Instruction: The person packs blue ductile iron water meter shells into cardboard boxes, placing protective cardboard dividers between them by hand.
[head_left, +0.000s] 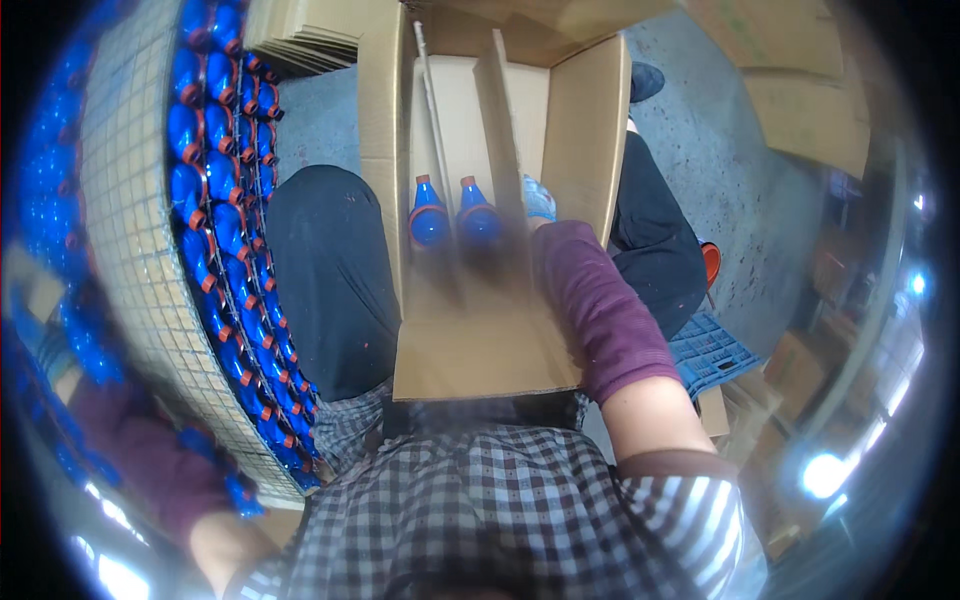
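Note:
An open cardboard box (pixel 585 110) stands between my knees with its near flap folded down toward me. Cardboard dividers (pixel 490 105) split its inside lengthwise. Two blue bottles with orange caps are in it: one bottle (pixel 429 226) in the left slot, the other bottle (pixel 480 222) in the middle. My right hand (pixel 540 199), in a light blue glove, reaches down inside the box at the right of the divider; its fingers are mostly hidden. Far out to the left, my left hand (pixel 45 350) is among more blue bottles, blurred at the picture's rim.
A tall wire-mesh crate wall (pixel 130 190) with rows of blue bottles (pixel 225 180) rises on my left. Flattened cardboard (pixel 305 30) lies beyond it, with more cardboard sheets (pixel 800 100) at the far right. A blue plastic crate (pixel 715 355) sits by my right knee.

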